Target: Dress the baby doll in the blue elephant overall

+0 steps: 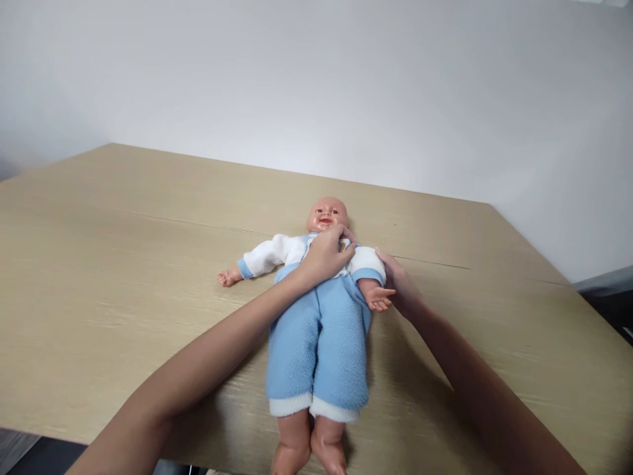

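A baby doll (319, 336) lies on its back on the wooden table, head away from me and feet at the near edge. It wears blue fleece overalls over a white top with blue cuffs. My left hand (329, 254) reaches across its chest, fingers curled and closed on the clothing near the collar, just below the chin. Beside the doll's arm on the right, my right hand (399, 284) holds the white sleeve (366, 260) from its outer side; most of its fingers are hidden behind the sleeve. The doll's other arm (262, 257) stretches out to the left.
The pale wooden table (148, 277) has a thin seam running across it behind the doll. A plain light wall (316, 86) rises behind the far edge. Something dark (610, 297) stands past the table's right edge.
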Motion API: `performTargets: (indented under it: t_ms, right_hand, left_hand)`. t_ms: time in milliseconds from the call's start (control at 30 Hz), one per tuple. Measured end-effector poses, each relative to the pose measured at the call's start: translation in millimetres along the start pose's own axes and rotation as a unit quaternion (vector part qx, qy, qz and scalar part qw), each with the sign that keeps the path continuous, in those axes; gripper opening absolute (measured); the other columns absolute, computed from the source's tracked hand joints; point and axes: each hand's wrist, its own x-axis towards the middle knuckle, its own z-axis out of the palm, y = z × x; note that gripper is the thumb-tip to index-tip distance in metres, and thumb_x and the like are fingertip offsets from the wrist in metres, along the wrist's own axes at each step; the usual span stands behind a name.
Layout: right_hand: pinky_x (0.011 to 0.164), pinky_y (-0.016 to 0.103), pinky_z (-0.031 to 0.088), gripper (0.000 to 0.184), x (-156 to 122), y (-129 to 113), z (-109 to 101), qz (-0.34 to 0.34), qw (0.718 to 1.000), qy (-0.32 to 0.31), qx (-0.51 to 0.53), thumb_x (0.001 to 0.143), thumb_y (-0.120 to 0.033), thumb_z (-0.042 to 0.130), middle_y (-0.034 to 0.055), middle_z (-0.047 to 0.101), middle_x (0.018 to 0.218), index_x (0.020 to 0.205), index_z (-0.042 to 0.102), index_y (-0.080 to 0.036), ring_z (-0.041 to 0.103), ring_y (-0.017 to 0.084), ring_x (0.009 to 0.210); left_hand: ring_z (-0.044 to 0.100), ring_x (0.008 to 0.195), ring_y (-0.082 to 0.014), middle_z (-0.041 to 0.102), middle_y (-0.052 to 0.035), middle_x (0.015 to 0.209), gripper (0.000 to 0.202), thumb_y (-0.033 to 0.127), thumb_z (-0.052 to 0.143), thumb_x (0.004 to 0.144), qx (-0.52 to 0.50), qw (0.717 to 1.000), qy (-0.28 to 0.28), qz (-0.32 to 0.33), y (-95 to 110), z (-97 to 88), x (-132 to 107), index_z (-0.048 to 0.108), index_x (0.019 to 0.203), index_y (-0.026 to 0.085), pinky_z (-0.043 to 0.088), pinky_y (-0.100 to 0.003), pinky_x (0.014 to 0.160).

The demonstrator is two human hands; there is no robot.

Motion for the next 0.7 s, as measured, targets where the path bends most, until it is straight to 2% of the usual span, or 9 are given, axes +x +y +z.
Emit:
performTargets:
  t_ms: [100,167,267,333,400,467,600,700]
  right_hand:
    - [0.101,0.041,0.066,0.044,-17,-1,-9,0.032,0.999,0.009,-0.001,0.087,-0.063,0.078,0.0071,0.083,0.126,0.113,0.078,-0.028,0.076,0.033,0.124]
    - [0.094,0.037,0.067,0.054,-29,-5,-14,0.045,0.999,0.005,-0.018,0.079,-0.052,0.088,0.0072,0.08,0.134,0.127,0.075,-0.029,0.077,0.03,0.12]
    - [0.065,0.033,0.064,0.075,-43,-13,-30,0.079,0.996,-0.002,-0.047,0.076,-0.044,0.091,0.0069,0.083,0.119,0.145,0.066,-0.029,0.079,0.026,0.088]
    - [0.058,0.031,0.06,0.07,-49,-16,-46,0.098,0.994,0.005,-0.045,0.078,-0.047,0.089,0.0058,0.084,0.102,0.142,0.067,-0.027,0.076,0.024,0.076]
    - [0.063,0.031,0.061,0.056,-52,-14,-62,0.092,0.994,0.04,-0.032,0.077,-0.049,0.089,0.0057,0.082,0.097,0.125,0.073,-0.023,0.077,0.023,0.078]
    - [0.071,0.031,0.063,0.051,-54,-7,-72,0.072,0.994,0.08,-0.026,0.075,-0.053,0.092,0.0057,0.082,0.102,0.112,0.074,-0.023,0.078,0.024,0.085]
    - [0.082,0.037,0.065,0.068,-57,14,-72,0.017,0.992,0.09,-0.089,0.069,-0.068,0.095,0.007,0.081,0.11,0.116,0.071,-0.025,0.077,0.027,0.095]
    - [0.085,0.037,0.063,0.077,-58,22,-71,-0.012,0.989,0.072,-0.126,0.066,-0.069,0.098,0.0091,0.081,0.111,0.121,0.068,-0.024,0.076,0.029,0.098]
  left_hand:
    - [0.068,0.084,-0.0202,0.078,-0.005,0.098,0.008,0.013,0.07,0.096,0.024,0.999,-0.02,0.01,2,0.3,-1,0.069,0.102,0.018,0.048,-0.032,0.075]
    - [0.068,0.084,-0.0204,0.078,-0.0054,0.099,0.007,0.014,0.069,0.097,0.034,0.999,-0.03,0.012,3,0.2,-1,0.068,0.103,0.018,0.048,-0.033,0.076]
    - [0.068,0.085,-0.0205,0.078,-0.0051,0.099,0.006,0.015,0.068,0.098,0.042,0.998,-0.039,0.009,5,-0.6,-2,0.068,0.103,0.019,0.05,-0.033,0.079]
    - [0.068,0.085,-0.0207,0.078,-0.0052,0.099,0.007,0.014,0.069,0.097,0.047,0.998,-0.041,0.012,6,-1.1,-2,0.068,0.102,0.019,0.05,-0.033,0.08]
    - [0.068,0.085,-0.0208,0.078,-0.0053,0.098,0.007,0.013,0.069,0.097,0.05,0.998,-0.041,0.017,6,-1.1,-2,0.068,0.102,0.019,0.051,-0.034,0.08]
    - [0.068,0.084,-0.0208,0.078,-0.0056,0.099,0.007,0.013,0.07,0.097,0.05,0.998,-0.043,0.019,7,-1.1,-3,0.068,0.102,0.018,0.051,-0.034,0.08]
    - [0.068,0.087,-0.0215,0.078,-0.0061,0.1,0.008,0.013,0.07,0.097,0.058,0.997,-0.045,0.012,9,-1.7,-2,0.067,0.102,0.018,0.05,-0.034,0.081]
    - [0.069,0.09,-0.0222,0.078,-0.0063,0.101,0.008,0.013,0.07,0.098,0.064,0.997,-0.05,0.008,10,-2.5,-2,0.066,0.102,0.018,0.051,-0.035,0.082]
